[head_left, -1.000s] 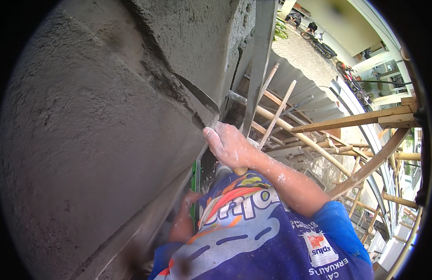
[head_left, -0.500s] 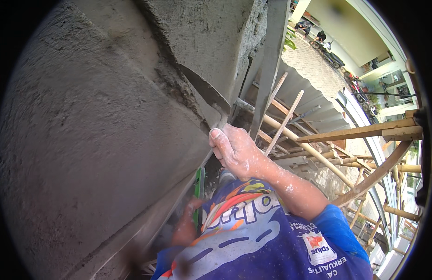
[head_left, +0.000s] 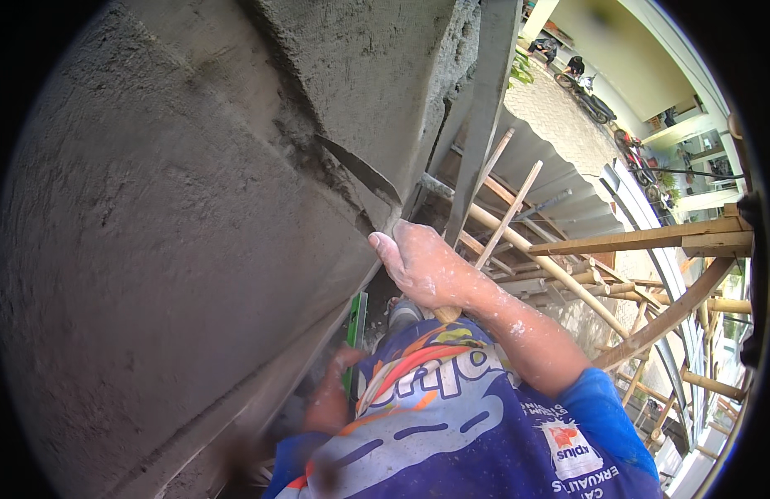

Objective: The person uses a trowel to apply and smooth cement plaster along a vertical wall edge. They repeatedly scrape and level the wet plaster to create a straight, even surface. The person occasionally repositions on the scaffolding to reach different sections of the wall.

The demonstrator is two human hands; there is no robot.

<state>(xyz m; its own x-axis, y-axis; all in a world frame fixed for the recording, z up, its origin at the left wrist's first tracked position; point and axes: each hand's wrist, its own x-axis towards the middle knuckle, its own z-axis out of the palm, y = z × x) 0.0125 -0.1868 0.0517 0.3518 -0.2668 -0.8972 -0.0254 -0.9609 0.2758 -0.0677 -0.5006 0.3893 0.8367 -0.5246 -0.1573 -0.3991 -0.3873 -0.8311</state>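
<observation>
My right hand [head_left: 414, 262], dusted with pale plaster, grips the wooden handle [head_left: 447, 314] of a metal trowel. The trowel's blade [head_left: 360, 166] lies against a rough, damp groove [head_left: 297, 125] along the edge of a grey rendered wall [head_left: 143, 258]. Low beside the wall, my left hand [head_left: 343, 358] is on an upright green level [head_left: 356, 320], partly hidden by shadow and my shirt.
A grey upright strut [head_left: 491, 91] stands beside the wall edge. Bamboo poles [head_left: 568, 279], timber braces [head_left: 626, 239] and a corrugated sheet [head_left: 559, 158] fill the right side. Below lie a paved yard [head_left: 543, 100] with parked motorbikes [head_left: 584, 96] and dark-clothed figures [head_left: 543, 46].
The view has shifted, so the surroundings sit farther right. My right hand and trowel have shifted slightly along the groove; my thumb curled in, then straightened. My left hand stays low on the level.
</observation>
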